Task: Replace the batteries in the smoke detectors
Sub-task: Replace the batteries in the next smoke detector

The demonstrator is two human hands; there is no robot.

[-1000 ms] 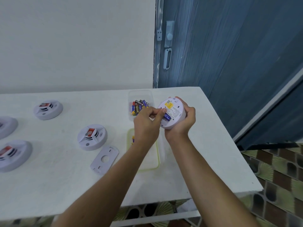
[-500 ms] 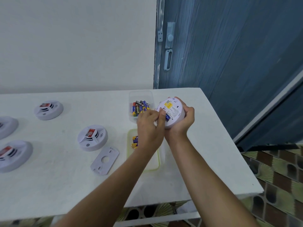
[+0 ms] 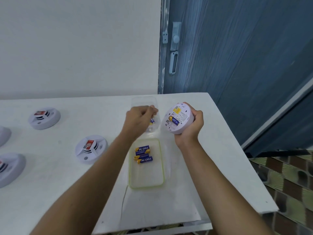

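The right hand [image 3: 193, 128] grips a white smoke detector [image 3: 182, 114] by its right side and holds it above the white table [image 3: 50, 184]. The detector is tilted, with its back side toward the camera. Most of the fingers are hidden behind the housing. In the open compartment lies one blue and yellow battery [image 3: 174, 120]; the printed label beside it is too small to read.

The left hand [image 3: 139, 119] hangs over a clear plastic box [image 3: 144, 100] at the far edge of the table, well apart from the detector. Its fingers curl downward, but the fingertips are blurred, so I cannot tell whether they pinch anything. Just under them a loose battery [image 3: 152, 120] shows only in part, and the hand covers the rest of the box.

Nearer to the person, a yellow-rimmed tray [image 3: 147, 182] holds three batteries [image 3: 143, 154] side by side at its far end. To the left, a nearer detector [image 3: 91, 149] and a farther detector [image 3: 44, 118] rest face up. Two more detectors [image 3: 10, 168] are cut off by the left edge of the view.
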